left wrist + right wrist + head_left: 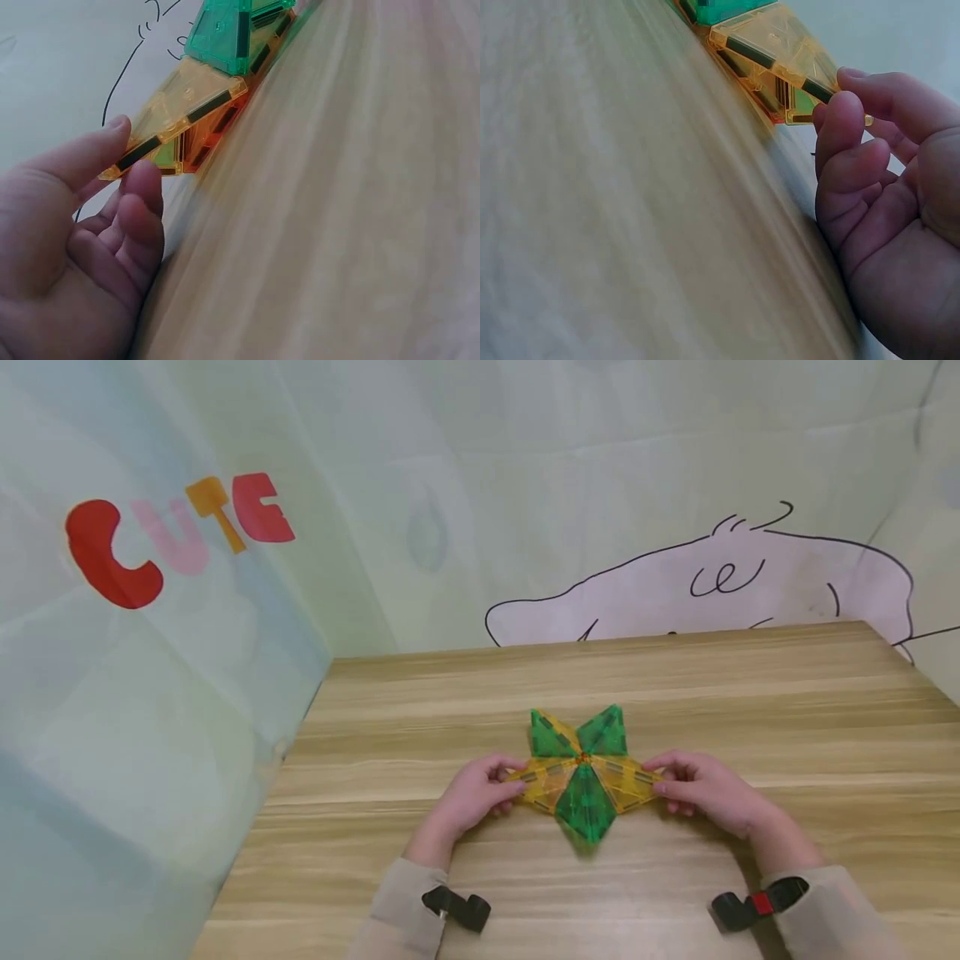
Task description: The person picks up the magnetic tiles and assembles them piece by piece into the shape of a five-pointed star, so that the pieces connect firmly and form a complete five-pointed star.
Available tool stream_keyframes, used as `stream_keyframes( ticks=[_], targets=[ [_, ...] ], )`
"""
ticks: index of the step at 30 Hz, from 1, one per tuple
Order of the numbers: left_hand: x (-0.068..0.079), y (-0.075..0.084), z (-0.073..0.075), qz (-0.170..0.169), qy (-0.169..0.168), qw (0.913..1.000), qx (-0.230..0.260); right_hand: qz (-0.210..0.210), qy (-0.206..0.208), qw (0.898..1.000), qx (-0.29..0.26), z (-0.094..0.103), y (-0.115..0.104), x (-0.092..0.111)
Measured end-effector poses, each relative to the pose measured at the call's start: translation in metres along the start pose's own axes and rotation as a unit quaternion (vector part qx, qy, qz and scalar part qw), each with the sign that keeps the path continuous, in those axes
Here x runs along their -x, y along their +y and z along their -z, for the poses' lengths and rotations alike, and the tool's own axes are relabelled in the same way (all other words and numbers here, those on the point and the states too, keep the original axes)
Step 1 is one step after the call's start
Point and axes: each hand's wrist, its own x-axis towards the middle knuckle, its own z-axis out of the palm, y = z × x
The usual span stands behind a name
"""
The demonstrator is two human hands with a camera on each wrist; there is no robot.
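Note:
A star-like shape of translucent green and orange magnetic tiles [588, 802] lies on the wooden table in the head view. My left hand [480, 793] pinches the outer tip of its left orange point between thumb and fingers. At the opposite side, the right orange point is pinched the same way by my right hand [705, 789]. In the left wrist view an orange triangular tile [184, 101] with dark magnet strips slants up over other tiles. The right wrist view has a matching orange tile [780, 49] under my right thumb and fingertips.
The wood-grain table [390, 718] ends at a fabric backdrop [420, 527] with a line drawing. Colored letters [116, 556] are on the left-hand cloth. Each wrist wears a black strap with a small device [468, 910].

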Motion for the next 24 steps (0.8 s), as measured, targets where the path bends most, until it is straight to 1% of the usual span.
stream_keyframes(
  ticks=[3, 6, 8, 11, 14, 15, 21, 23, 24],
  targets=[
    [0.001, 0.000, 0.001, 0.003, 0.004, 0.9998, 0.019, 0.000, 0.002, 1.000, 0.002, 0.000, 0.000, -0.001],
    [0.003, 0.003, 0.003, 0.003, 0.004, 0.9997, 0.025, -0.005, 0.005, 1.000, 0.002, 0.000, 0.000, -0.001],
    [0.005, 0.007, 0.005, 0.004, 0.000, 0.9997, 0.025, -0.006, 0.006, 1.000, 0.003, 0.002, 0.002, -0.001],
    [0.011, 0.019, 0.010, 0.002, -0.006, 0.9998, 0.020, -0.005, 0.007, 1.000, 0.008, 0.005, 0.003, 0.001],
    [0.015, 0.025, 0.014, 0.001, -0.015, 0.9997, 0.019, 0.002, 0.003, 1.000, 0.022, 0.008, 0.003, 0.004],
    [0.015, 0.024, 0.014, 0.001, -0.018, 0.9996, 0.020, 0.002, 0.002, 1.000, 0.025, 0.009, 0.003, 0.006],
    [0.009, 0.006, 0.016, -0.004, -0.030, 0.9990, 0.032, 0.006, 0.001, 0.999, 0.035, 0.008, 0.002, 0.007],
    [0.009, 0.004, 0.018, -0.010, -0.022, 0.9996, 0.014, 0.001, 0.001, 0.999, 0.032, 0.009, 0.001, 0.007],
    [0.008, 0.003, 0.020, -0.017, -0.015, 0.9997, -0.005, 0.001, 0.004, 0.999, 0.036, 0.010, -0.001, 0.008]
  ],
)
